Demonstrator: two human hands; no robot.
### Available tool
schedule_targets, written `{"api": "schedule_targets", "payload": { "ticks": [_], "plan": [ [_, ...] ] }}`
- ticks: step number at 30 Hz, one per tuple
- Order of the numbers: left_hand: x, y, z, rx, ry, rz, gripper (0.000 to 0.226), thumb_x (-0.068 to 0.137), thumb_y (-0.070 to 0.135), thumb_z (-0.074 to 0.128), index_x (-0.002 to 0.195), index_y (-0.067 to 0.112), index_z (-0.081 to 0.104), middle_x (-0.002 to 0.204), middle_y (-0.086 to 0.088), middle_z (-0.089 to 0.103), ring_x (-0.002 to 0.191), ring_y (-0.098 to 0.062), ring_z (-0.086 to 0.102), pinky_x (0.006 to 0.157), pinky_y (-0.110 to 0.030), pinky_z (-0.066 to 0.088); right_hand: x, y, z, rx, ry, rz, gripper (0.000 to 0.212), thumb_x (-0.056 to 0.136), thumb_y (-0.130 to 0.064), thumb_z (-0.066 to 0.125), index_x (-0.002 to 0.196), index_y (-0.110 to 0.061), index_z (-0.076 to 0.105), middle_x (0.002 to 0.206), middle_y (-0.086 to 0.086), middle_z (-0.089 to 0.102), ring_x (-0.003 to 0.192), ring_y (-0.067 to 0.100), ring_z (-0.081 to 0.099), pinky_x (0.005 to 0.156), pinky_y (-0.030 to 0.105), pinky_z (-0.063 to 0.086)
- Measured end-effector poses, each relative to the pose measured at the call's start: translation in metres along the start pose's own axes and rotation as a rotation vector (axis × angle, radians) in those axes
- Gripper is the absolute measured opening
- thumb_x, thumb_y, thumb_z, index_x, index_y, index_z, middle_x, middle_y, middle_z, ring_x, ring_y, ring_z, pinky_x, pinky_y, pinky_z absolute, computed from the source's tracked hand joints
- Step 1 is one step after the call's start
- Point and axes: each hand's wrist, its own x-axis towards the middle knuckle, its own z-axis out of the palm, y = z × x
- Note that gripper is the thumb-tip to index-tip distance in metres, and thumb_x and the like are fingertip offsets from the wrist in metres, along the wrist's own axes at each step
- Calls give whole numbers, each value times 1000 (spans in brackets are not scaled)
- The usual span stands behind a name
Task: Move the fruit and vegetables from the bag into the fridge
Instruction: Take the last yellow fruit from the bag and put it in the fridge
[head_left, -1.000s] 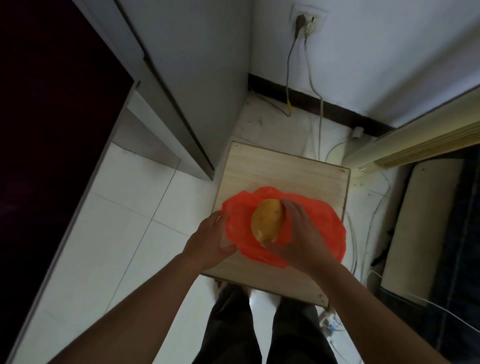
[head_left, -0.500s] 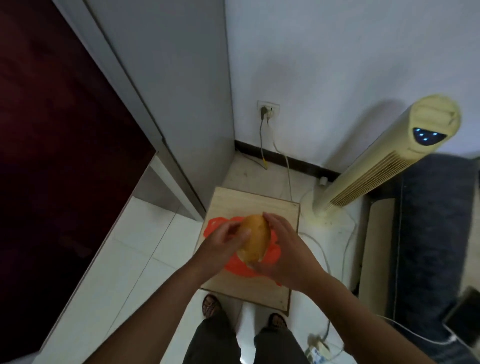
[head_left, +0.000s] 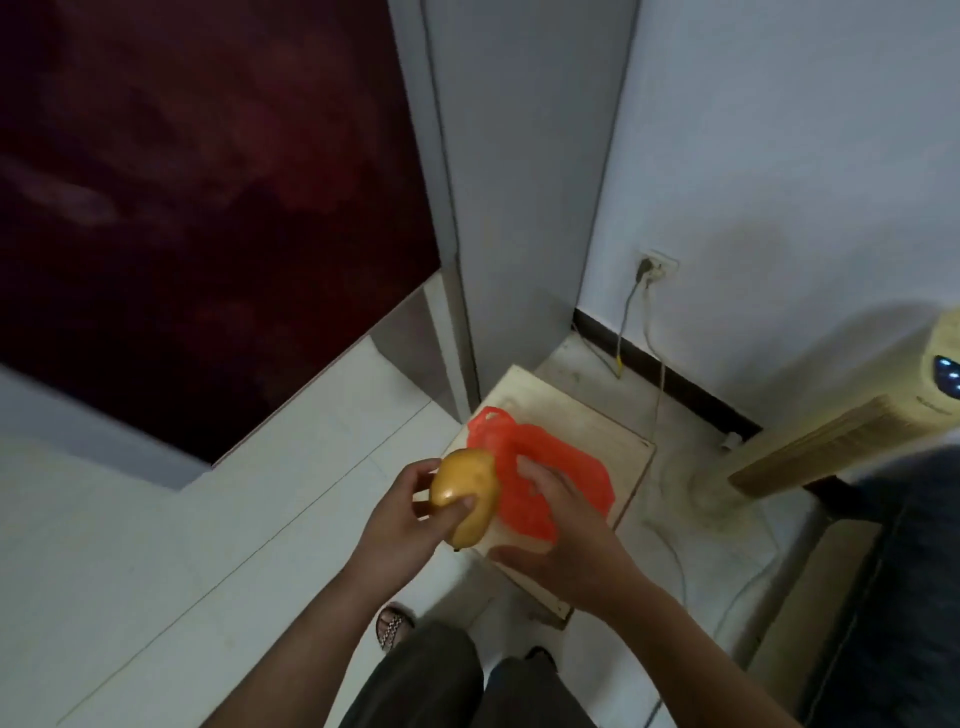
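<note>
My left hand (head_left: 410, 519) grips a yellow mango (head_left: 464, 493), thumb across its front, held above the floor at the left edge of a low wooden table (head_left: 587, 421). A flat red plastic bag (head_left: 550, 467) lies on that table. Over the bag, just right of the mango, my right hand (head_left: 561, 530) hovers with relaxed fingers and holds nothing. The fridge (head_left: 208, 208) stands at the left, its dark red door shut and its grey side (head_left: 519, 182) facing the table.
A cream tower fan (head_left: 852, 426) leans at the right. Cables run from a wall socket (head_left: 657, 267) down to the floor behind the table. White floor tiles (head_left: 182, 545) spread to the left. My feet show at the bottom.
The mango passed from my right hand to my left and moved left, off the bag. My right hand let go. The view swung up and left toward the fridge.
</note>
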Motion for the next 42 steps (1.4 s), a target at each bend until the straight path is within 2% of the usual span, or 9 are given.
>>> {"api": "schedule_targets", "payload": {
  "ticks": [2, 5, 9, 19, 21, 27, 31, 36, 42],
  "plan": [
    [-21, -9, -17, -25, 83, -20, 49, 81, 37, 68, 124, 34, 44, 111, 20, 51, 94, -1, 57, 66, -15, 46, 0, -8, 15, -27, -121, 49, 104, 57, -90, 40, 142, -35, 17, 144, -12, 32, 132, 7, 31, 107, 30, 34],
    [-48, -24, -40, -54, 164, -44, 48, 82, 37, 67, 124, 34, 43, 112, 21, 51, 95, 0, 55, 65, -12, 44, 3, -27, 34, -97, -255, 46, 97, 61, -82, 49, 141, -42, 13, 149, -14, 24, 137, 10, 24, 110, 41, 31],
    [-75, -47, -67, -51, 211, -65, 46, 81, 39, 67, 120, 38, 42, 112, 23, 50, 94, 2, 55, 59, -6, 45, 6, -59, 54, -143, -385, -31, 87, 75, -63, 59, 144, -36, 13, 150, -13, 22, 135, 8, 25, 106, 26, 27],
    [-149, -132, -185, -135, 332, -67, 49, 81, 38, 68, 123, 36, 44, 121, 14, 51, 100, -6, 57, 61, -10, 49, 9, -176, 169, -271, -528, -200, 86, 75, -60, 62, 144, -33, 17, 150, -15, 21, 134, 7, 28, 108, 27, 32],
    [-174, -154, -224, -164, 389, -77, 50, 80, 38, 68, 124, 36, 44, 122, 15, 51, 101, -7, 57, 62, -11, 48, 6, -208, 204, -284, -552, -231, 85, 76, -60, 61, 143, -34, 17, 150, -17, 19, 135, 7, 27, 109, 28, 31],
    [-251, -220, -334, -264, 623, -99, 45, 81, 29, 69, 120, 34, 47, 120, 13, 53, 97, -4, 57, 57, -9, 47, 8, -312, 316, -331, -657, -420, 78, 79, -54, 62, 143, -30, 24, 147, -17, 23, 132, 2, 28, 104, 16, 26],
    [-281, -248, -381, -262, 685, -108, 51, 79, 33, 71, 124, 34, 46, 121, 16, 51, 102, -5, 56, 62, -15, 51, 13, -368, 371, -358, -727, -528, 75, 78, -52, 64, 141, -31, 27, 145, -17, 25, 130, 4, 32, 104, 21, 32],
    [-282, -262, -427, -335, 777, -78, 50, 80, 29, 71, 124, 32, 47, 120, 15, 52, 99, -3, 56, 58, -7, 48, 32, -411, 408, -347, -738, -579, 81, 78, -52, 64, 143, -32, 21, 147, -18, 23, 130, 2, 31, 103, 20, 32],
    [-228, -262, -495, -321, 744, -37, 49, 79, 33, 71, 122, 29, 46, 119, 16, 53, 98, -1, 58, 67, -9, 50, 91, -446, 443, -243, -650, -539, 92, 73, -54, 69, 143, -33, 14, 145, -17, 26, 125, 4, 38, 96, 19, 35]
  ]
}}
